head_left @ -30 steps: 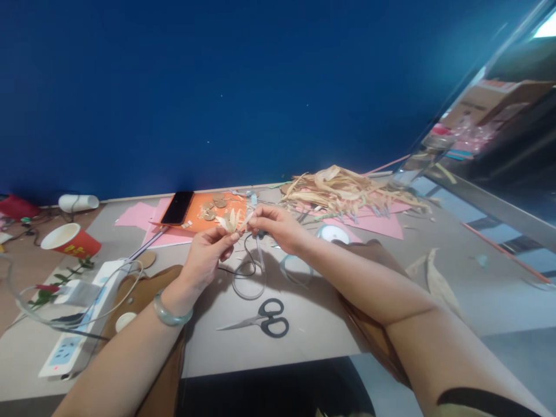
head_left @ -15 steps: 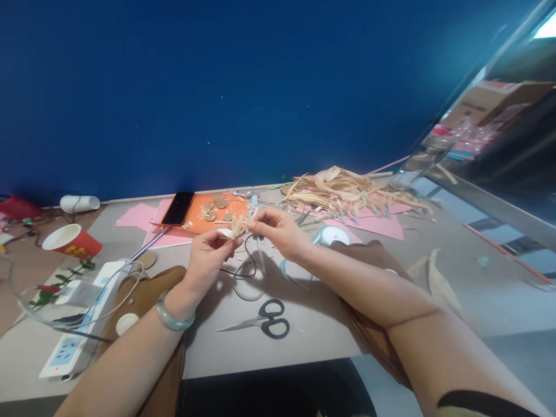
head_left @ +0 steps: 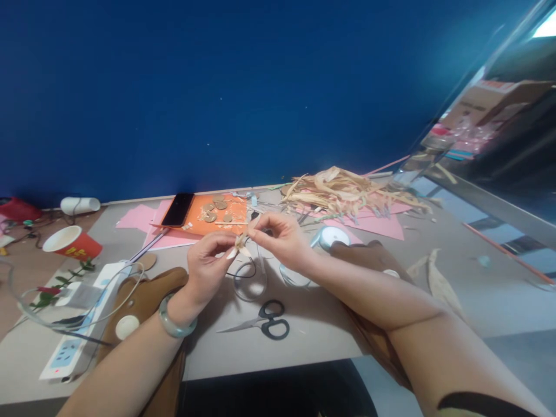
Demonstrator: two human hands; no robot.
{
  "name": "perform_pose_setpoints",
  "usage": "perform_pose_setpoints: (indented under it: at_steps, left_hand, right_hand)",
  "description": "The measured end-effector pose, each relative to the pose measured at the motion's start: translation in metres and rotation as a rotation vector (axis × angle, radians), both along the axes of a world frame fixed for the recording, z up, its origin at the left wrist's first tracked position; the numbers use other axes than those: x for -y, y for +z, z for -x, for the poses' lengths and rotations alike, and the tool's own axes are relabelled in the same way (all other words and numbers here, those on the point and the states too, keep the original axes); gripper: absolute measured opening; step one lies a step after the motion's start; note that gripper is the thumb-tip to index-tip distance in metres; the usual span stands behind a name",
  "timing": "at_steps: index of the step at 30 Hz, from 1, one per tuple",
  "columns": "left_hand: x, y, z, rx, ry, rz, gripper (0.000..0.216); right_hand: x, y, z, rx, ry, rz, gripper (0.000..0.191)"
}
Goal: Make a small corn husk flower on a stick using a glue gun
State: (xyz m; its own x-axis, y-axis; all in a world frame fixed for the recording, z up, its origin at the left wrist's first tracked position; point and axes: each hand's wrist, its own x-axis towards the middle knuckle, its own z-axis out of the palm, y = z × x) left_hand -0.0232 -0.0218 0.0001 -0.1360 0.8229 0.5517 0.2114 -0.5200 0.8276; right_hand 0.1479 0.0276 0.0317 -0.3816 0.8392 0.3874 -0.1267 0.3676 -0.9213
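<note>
The left hand (head_left: 207, 260) and right hand (head_left: 278, 234) both pinch a small husk flower (head_left: 240, 243), held in the air just above and behind the scissors (head_left: 266, 319) on the table (head_left: 313, 324). Compared with the earlier frame, both hands have drawn nearer the scissors, and the flower now appears more folded together.

No text, brand or number can be read anywhere. Yellow marks are printed on the side of the red paper cup (head_left: 70, 244), but they are too small and blurred to be made out.
</note>
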Motion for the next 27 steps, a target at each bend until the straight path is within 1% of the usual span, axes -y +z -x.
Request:
perform_pose_setpoints:
  at_steps: [7, 13, 17, 22, 24, 27]
  left_hand:
    - [0.001, -0.001, -0.002, -0.038, 0.004, -0.045, 0.006]
    - [0.0, -0.002, 0.0, -0.06, 0.014, -0.042, 0.006]
    - [0.002, 0.0, -0.001, -0.076, 0.037, -0.014, 0.006]
    - [0.002, 0.0, -0.004, 0.019, 0.058, 0.054, 0.017]
    - [0.001, -0.001, -0.004, 0.038, 0.053, 0.073, 0.017]
    - [0.0, -0.001, -0.002, 0.011, 0.05, 0.082, 0.014]
  right_hand:
    - [0.01, 0.006, 0.0, -0.028, 0.036, -0.014, 0.024]
    - [0.011, 0.006, -0.001, -0.018, 0.046, 0.001, 0.024]
    - [0.011, 0.005, 0.0, -0.02, 0.055, -0.011, 0.022]
    - [0.012, 0.006, 0.0, -0.004, 0.04, -0.009, 0.022]
    - [0.012, 0.007, 0.0, 0.01, 0.044, -0.004, 0.023]
    - [0.01, 0.006, 0.0, 0.027, 0.043, 0.002, 0.024]
